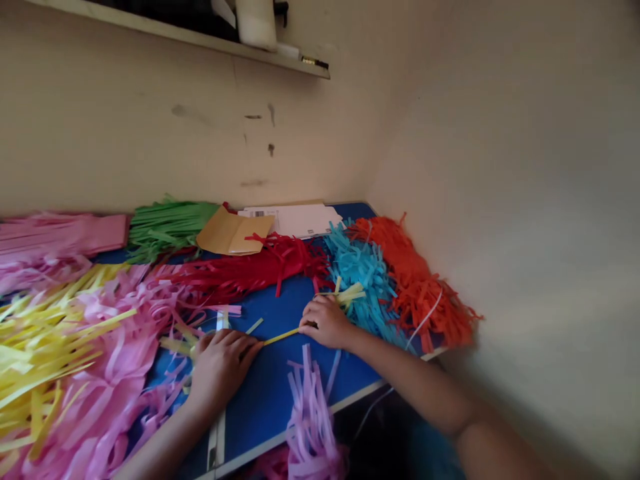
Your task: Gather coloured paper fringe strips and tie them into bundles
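A narrow yellow strip (281,336) stretches between my two hands above the blue table (265,400). My left hand (226,360) is closed round its left end, and some pale yellow fringe shows beside those fingers. My right hand (325,320) grips the right end, with a pale yellow fringed tuft (351,294) sticking out behind it. A bundle of lilac strips (313,420) hangs over the table's front edge, below my right hand.
Yellow (45,340) and pink fringes (120,360) cover the left side. Green (173,223), red (250,267), blue (363,267) and orange fringes (420,280) lie along the back and right. A brown envelope (235,231) and white card (295,219) lie near the wall, under a shelf (200,41).
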